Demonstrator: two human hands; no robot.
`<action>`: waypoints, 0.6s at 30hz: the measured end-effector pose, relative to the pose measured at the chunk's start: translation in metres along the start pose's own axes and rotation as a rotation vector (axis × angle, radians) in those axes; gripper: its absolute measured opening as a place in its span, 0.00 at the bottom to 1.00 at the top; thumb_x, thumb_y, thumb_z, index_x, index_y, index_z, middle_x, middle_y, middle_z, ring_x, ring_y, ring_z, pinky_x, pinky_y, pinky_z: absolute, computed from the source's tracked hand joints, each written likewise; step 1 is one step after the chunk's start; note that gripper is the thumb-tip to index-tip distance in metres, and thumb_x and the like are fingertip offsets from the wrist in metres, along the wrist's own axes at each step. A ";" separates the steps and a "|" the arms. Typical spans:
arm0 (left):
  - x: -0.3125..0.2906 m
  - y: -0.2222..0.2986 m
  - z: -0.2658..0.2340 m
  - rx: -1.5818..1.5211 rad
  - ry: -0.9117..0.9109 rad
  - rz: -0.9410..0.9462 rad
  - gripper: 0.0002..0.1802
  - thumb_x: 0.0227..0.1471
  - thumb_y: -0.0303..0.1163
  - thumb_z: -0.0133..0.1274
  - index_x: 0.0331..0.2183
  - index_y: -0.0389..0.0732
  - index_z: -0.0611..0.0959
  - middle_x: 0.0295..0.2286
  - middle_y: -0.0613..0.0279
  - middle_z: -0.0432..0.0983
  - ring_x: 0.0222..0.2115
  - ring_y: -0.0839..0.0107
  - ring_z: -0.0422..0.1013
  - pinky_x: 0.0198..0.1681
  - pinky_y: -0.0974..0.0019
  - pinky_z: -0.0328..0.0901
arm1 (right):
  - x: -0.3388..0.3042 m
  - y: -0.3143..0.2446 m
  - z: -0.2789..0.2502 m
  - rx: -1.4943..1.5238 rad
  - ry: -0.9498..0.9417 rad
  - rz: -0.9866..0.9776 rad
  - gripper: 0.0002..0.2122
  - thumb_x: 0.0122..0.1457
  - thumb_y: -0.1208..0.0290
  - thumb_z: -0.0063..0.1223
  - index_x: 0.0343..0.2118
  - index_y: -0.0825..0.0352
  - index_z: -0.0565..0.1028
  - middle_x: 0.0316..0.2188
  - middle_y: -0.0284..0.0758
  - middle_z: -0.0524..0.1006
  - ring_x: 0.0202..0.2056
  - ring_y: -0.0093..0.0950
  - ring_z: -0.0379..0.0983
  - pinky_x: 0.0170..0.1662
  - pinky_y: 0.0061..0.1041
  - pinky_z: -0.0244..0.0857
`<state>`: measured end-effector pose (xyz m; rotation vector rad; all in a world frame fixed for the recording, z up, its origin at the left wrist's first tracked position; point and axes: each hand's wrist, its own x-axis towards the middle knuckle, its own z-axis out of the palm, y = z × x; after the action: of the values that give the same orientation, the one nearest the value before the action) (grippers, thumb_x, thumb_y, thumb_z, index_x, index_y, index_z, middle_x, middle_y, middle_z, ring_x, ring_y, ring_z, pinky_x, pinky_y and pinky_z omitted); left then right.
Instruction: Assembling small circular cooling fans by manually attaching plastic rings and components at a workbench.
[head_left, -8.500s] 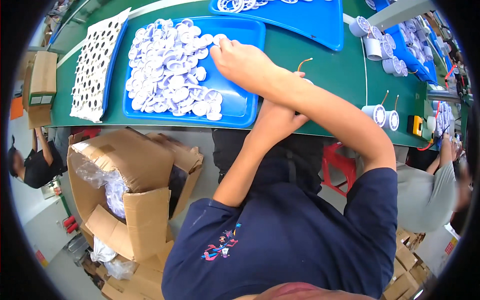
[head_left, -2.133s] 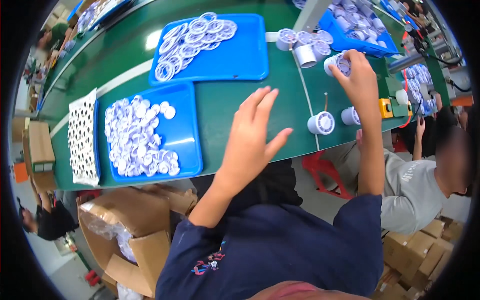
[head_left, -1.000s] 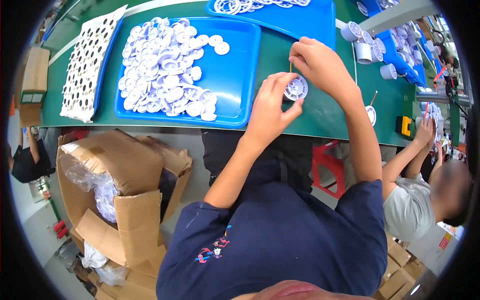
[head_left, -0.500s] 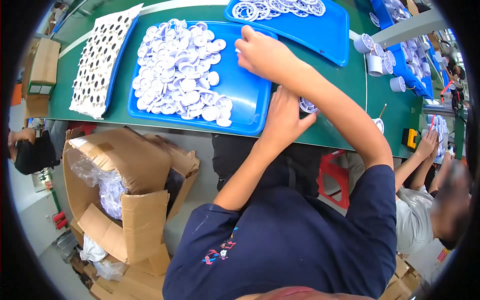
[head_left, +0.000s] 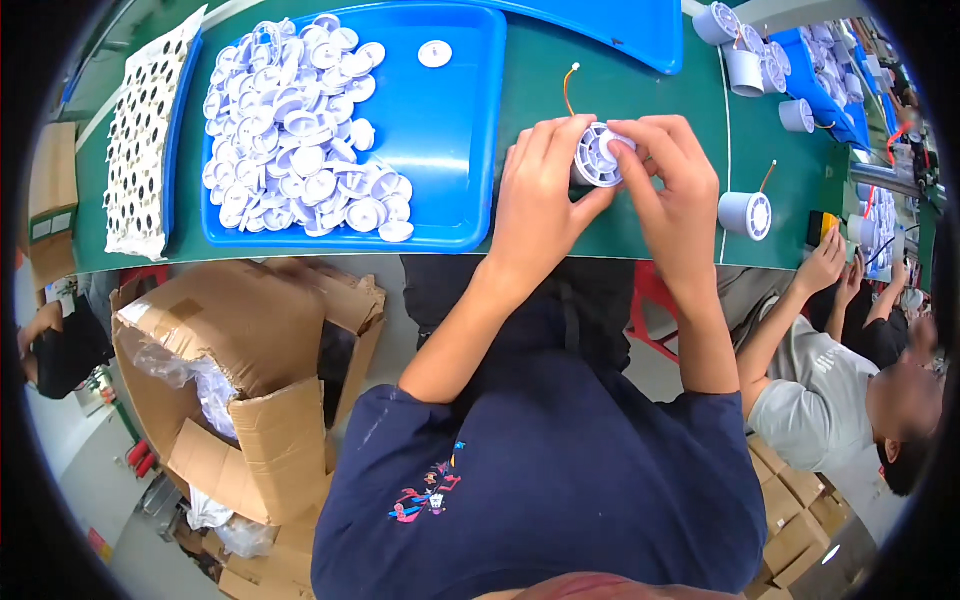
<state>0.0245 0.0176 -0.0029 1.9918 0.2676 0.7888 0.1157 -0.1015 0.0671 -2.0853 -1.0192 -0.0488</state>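
Observation:
My left hand (head_left: 545,185) is wrapped round a white cylindrical housing (head_left: 592,165) with a spoked end face. An orange wire (head_left: 568,92) with a small white plug rises from behind the housing. My right hand (head_left: 672,180) is closed, thumb and fingers pinching a small white round cap (head_left: 614,146) against the spoked face. Fingers hide part of the cap, so I cannot tell how it sits. To the left, a blue tray (head_left: 440,160) holds a heap of white round caps (head_left: 300,130). One loose cap (head_left: 435,54) lies apart in that tray.
Another wired white housing (head_left: 746,215) lies to the right. More housings (head_left: 745,70) stand beside a blue bin at the back right. A sheet with black dots (head_left: 150,135) lies at left. An open carton (head_left: 225,370) stands below; a co-worker (head_left: 820,390) sits at right.
My right hand has come back from the blue tray to the housing, with a white cap in its fingers. The housing is now more visible between my hands. The view has shifted.

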 end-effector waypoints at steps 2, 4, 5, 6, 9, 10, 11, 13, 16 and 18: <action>0.000 0.002 0.001 -0.002 -0.006 -0.005 0.36 0.42 0.26 0.74 0.55 0.37 0.80 0.48 0.49 0.79 0.49 0.48 0.75 0.53 0.51 0.70 | -0.006 0.004 -0.001 0.127 0.000 0.118 0.09 0.63 0.80 0.64 0.45 0.70 0.85 0.37 0.38 0.79 0.31 0.24 0.78 0.33 0.25 0.72; -0.001 0.002 0.001 0.012 -0.008 -0.002 0.36 0.42 0.26 0.74 0.55 0.37 0.80 0.48 0.49 0.79 0.49 0.48 0.75 0.53 0.51 0.69 | -0.010 0.005 -0.004 0.256 -0.004 0.230 0.08 0.63 0.80 0.64 0.44 0.70 0.85 0.37 0.38 0.79 0.31 0.25 0.78 0.33 0.26 0.72; -0.002 0.002 0.001 0.025 -0.008 0.003 0.36 0.42 0.26 0.74 0.55 0.37 0.80 0.48 0.49 0.79 0.49 0.48 0.75 0.54 0.51 0.69 | -0.010 0.003 -0.006 0.379 -0.043 0.281 0.08 0.62 0.80 0.64 0.44 0.70 0.85 0.38 0.39 0.79 0.31 0.26 0.78 0.34 0.27 0.72; -0.002 0.002 0.002 0.030 -0.004 0.000 0.36 0.42 0.26 0.74 0.55 0.37 0.80 0.48 0.49 0.79 0.49 0.48 0.75 0.54 0.51 0.69 | -0.010 0.002 -0.008 0.502 -0.084 0.330 0.08 0.62 0.81 0.64 0.44 0.69 0.85 0.38 0.39 0.80 0.32 0.28 0.78 0.35 0.28 0.73; -0.002 0.002 0.003 0.031 0.009 0.001 0.35 0.43 0.27 0.73 0.55 0.37 0.81 0.48 0.49 0.79 0.49 0.48 0.75 0.54 0.51 0.69 | -0.014 0.014 0.002 0.107 0.026 0.052 0.08 0.61 0.81 0.65 0.42 0.70 0.85 0.40 0.40 0.80 0.32 0.31 0.78 0.36 0.29 0.73; -0.003 0.002 0.002 0.036 0.007 -0.010 0.34 0.44 0.27 0.73 0.55 0.38 0.81 0.48 0.49 0.79 0.49 0.48 0.75 0.54 0.51 0.69 | -0.017 0.014 0.001 0.035 0.003 -0.034 0.10 0.59 0.81 0.66 0.44 0.70 0.84 0.41 0.41 0.80 0.34 0.33 0.78 0.36 0.30 0.73; -0.003 0.002 0.002 0.040 0.005 -0.022 0.34 0.44 0.28 0.72 0.54 0.38 0.81 0.48 0.49 0.79 0.49 0.47 0.75 0.54 0.50 0.69 | -0.018 0.014 0.001 0.040 -0.001 -0.038 0.10 0.59 0.81 0.66 0.44 0.70 0.84 0.41 0.41 0.80 0.34 0.33 0.78 0.36 0.30 0.73; -0.003 0.000 0.002 0.062 0.000 -0.009 0.35 0.43 0.29 0.74 0.55 0.37 0.80 0.48 0.49 0.79 0.49 0.48 0.74 0.53 0.51 0.69 | -0.020 0.014 0.001 -0.002 -0.011 -0.195 0.14 0.57 0.81 0.68 0.46 0.70 0.83 0.42 0.41 0.80 0.37 0.34 0.78 0.36 0.31 0.73; -0.002 0.000 0.003 0.079 0.000 0.002 0.37 0.42 0.29 0.75 0.55 0.36 0.80 0.48 0.50 0.78 0.49 0.49 0.74 0.52 0.52 0.69 | -0.024 0.015 0.003 0.005 0.022 -0.150 0.15 0.57 0.81 0.70 0.48 0.70 0.83 0.43 0.41 0.81 0.40 0.35 0.79 0.38 0.31 0.75; -0.001 0.004 0.003 0.075 0.008 -0.002 0.37 0.42 0.29 0.75 0.55 0.36 0.80 0.47 0.50 0.78 0.49 0.49 0.74 0.52 0.52 0.69 | -0.025 0.015 0.005 0.026 0.062 -0.101 0.14 0.57 0.81 0.69 0.47 0.70 0.83 0.44 0.42 0.82 0.40 0.34 0.80 0.39 0.30 0.75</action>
<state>0.0248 0.0131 -0.0014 2.0585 0.3076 0.7964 0.1077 -0.1197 0.0458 -1.9956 -1.0815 -0.1498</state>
